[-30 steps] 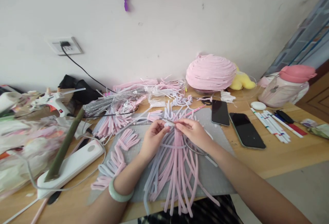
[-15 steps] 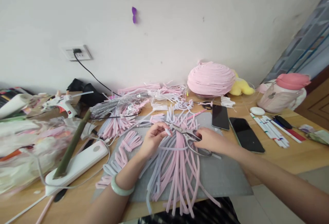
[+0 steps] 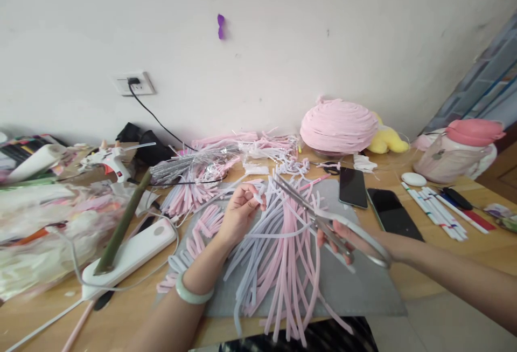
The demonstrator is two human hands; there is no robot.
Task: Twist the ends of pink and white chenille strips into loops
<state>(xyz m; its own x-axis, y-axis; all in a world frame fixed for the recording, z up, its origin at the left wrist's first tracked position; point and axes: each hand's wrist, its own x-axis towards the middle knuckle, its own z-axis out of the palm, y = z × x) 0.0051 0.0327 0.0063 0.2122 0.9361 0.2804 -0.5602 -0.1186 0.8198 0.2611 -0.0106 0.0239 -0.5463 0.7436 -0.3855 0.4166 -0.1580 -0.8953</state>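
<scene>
My left hand (image 3: 241,212) pinches a small white fuzzy piece (image 3: 257,197) between thumb and fingers; its exact kind is hard to make out. Metal scissors (image 3: 299,197) are in my right hand (image 3: 343,239), its fingers around the handles, with the blades pointing up and left towards the left hand. Long pink and pale blue chenille stems (image 3: 288,282) fan out below both hands over a grey mat (image 3: 363,287). Left of them lie short folded bundles of pink and blue stems (image 3: 210,220).
Right of the mat lie two phones (image 3: 353,186), white markers (image 3: 434,212) and a pink-lidded jug (image 3: 456,152). A ball of pink cord (image 3: 339,126) sits by the wall. At left are a power strip (image 3: 129,260), a glue gun (image 3: 115,163) and plastic bags (image 3: 81,249).
The scissors have drawn back and turned in my right hand, which has moved right and slightly down. My left hand keeps its pinch. The whole view has shifted slightly.
</scene>
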